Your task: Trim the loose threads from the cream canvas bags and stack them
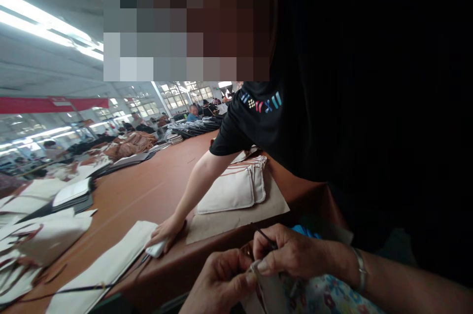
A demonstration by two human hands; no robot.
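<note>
Low in the head view, my left hand [225, 277] pinches the edge of a beige fabric piece [271, 290] with a brown strip along it. Close beside it, my right hand [290, 250] has its thumb pressed on the same fabric edge. A thin dark cord or tool [263, 234] sticks out from between the right fingers; its kind is unclear. My hands hide much of the fabric. A bracelet [362, 269] circles my right wrist, and floral cloth [332, 294] lies below.
A co-worker in a black shirt [258, 126] leans across the brown table [155, 191], one hand [168, 235] on a small white object [155, 250]. Stacked cream pieces [229, 191] lie on brown paper [236, 220]. A long cream panel [107, 267] and a dark cable [74, 288] are at left.
</note>
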